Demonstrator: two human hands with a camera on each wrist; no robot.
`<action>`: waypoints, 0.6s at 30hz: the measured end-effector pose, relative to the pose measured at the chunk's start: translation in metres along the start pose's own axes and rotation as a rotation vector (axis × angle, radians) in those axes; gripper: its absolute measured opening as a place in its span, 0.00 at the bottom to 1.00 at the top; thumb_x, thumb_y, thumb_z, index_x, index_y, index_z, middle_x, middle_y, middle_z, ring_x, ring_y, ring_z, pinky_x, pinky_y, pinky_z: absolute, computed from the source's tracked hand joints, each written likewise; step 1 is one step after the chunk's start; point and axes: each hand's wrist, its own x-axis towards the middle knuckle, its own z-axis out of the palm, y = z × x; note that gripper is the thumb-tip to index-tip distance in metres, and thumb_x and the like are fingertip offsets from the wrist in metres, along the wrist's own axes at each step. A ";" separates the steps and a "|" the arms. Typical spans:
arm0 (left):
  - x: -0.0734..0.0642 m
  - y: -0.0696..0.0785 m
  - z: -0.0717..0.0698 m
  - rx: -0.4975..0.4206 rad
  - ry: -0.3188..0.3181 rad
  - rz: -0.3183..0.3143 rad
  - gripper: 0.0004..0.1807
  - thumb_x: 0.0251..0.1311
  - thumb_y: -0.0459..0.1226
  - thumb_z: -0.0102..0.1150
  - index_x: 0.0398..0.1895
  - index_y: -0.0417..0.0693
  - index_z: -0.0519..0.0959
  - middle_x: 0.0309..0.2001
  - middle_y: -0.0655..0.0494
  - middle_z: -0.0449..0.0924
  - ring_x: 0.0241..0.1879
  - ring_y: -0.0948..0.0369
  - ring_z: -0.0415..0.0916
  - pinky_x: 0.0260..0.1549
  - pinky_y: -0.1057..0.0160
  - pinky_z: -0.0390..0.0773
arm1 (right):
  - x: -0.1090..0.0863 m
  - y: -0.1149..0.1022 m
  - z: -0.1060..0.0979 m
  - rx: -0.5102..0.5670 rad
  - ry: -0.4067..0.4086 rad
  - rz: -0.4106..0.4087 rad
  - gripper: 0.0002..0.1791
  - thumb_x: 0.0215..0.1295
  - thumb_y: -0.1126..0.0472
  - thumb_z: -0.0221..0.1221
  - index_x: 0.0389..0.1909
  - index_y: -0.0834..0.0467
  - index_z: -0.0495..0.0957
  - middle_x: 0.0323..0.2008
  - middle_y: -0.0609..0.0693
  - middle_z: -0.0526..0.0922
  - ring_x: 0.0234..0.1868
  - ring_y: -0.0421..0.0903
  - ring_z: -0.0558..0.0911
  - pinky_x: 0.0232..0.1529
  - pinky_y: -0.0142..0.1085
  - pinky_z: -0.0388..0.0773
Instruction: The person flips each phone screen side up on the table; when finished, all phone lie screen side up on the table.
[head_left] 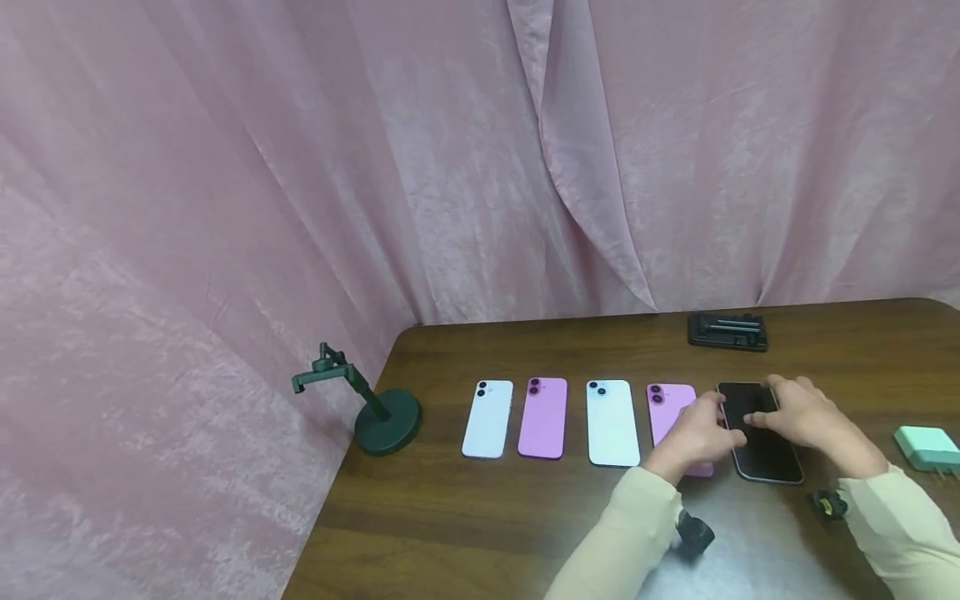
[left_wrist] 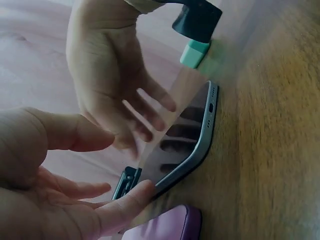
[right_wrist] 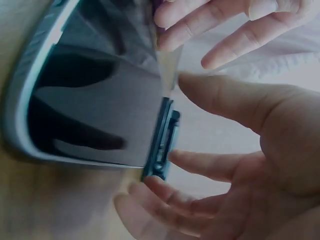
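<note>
A smartphone (head_left: 768,454) lies on the table with its dark screen up and a silver edge. My left hand (head_left: 697,429) is at its left side, fingers loosely extended; in the left wrist view one fingertip is right at the phone's edge. Over the right side of the screen is my right hand (head_left: 810,414), fingers spread and relaxed, their reflections showing in the glass. Neither hand grips anything. Partly hidden beneath my left hand and wrist is a purple phone (head_left: 666,406), back up, with two camera lenses.
Farther left, a white phone (head_left: 612,425), a purple phone (head_left: 543,418) and another white phone (head_left: 487,419) lie in a row. A green stand (head_left: 387,422) stands at the left edge, a black folded holder (head_left: 727,332) at the back. A mint-green charger (head_left: 927,448) is at right.
</note>
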 end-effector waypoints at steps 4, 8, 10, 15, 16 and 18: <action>-0.002 -0.002 -0.005 -0.097 0.021 0.007 0.27 0.55 0.33 0.71 0.59 0.51 0.76 0.41 0.60 0.85 0.37 0.68 0.80 0.39 0.69 0.78 | -0.001 -0.009 -0.003 0.002 0.097 -0.044 0.35 0.63 0.57 0.64 0.57 0.82 0.65 0.47 0.83 0.68 0.46 0.78 0.70 0.41 0.69 0.70; -0.001 -0.005 -0.011 -0.169 0.055 0.019 0.27 0.54 0.31 0.72 0.58 0.52 0.77 0.38 0.62 0.83 0.37 0.69 0.80 0.36 0.69 0.78 | 0.003 -0.017 -0.004 0.047 0.155 -0.106 0.31 0.66 0.58 0.63 0.58 0.79 0.68 0.50 0.81 0.71 0.48 0.76 0.72 0.43 0.69 0.71; -0.001 -0.008 -0.014 -0.199 0.071 0.025 0.27 0.53 0.30 0.72 0.58 0.52 0.77 0.38 0.62 0.83 0.37 0.69 0.80 0.36 0.69 0.78 | 0.005 -0.021 -0.003 0.068 0.178 -0.141 0.29 0.66 0.59 0.63 0.57 0.77 0.69 0.49 0.80 0.73 0.50 0.76 0.73 0.44 0.68 0.70; -0.004 -0.015 -0.022 -0.220 0.095 0.024 0.28 0.52 0.29 0.72 0.58 0.52 0.77 0.40 0.61 0.83 0.40 0.68 0.80 0.37 0.68 0.79 | 0.012 -0.030 0.002 0.106 0.205 -0.206 0.25 0.65 0.62 0.64 0.55 0.76 0.72 0.48 0.78 0.77 0.50 0.75 0.76 0.45 0.66 0.72; -0.004 -0.017 -0.023 -0.212 0.097 0.023 0.28 0.51 0.29 0.72 0.57 0.52 0.77 0.40 0.61 0.84 0.40 0.68 0.81 0.37 0.68 0.79 | 0.012 -0.032 0.003 0.112 0.206 -0.214 0.25 0.65 0.62 0.64 0.55 0.76 0.72 0.48 0.78 0.77 0.50 0.75 0.76 0.45 0.66 0.72; -0.005 -0.021 -0.027 -0.201 0.098 0.026 0.29 0.50 0.29 0.73 0.57 0.52 0.77 0.40 0.61 0.84 0.40 0.68 0.81 0.37 0.69 0.78 | 0.014 -0.036 0.005 0.120 0.204 -0.226 0.24 0.64 0.63 0.65 0.54 0.76 0.72 0.48 0.77 0.78 0.50 0.75 0.77 0.45 0.65 0.73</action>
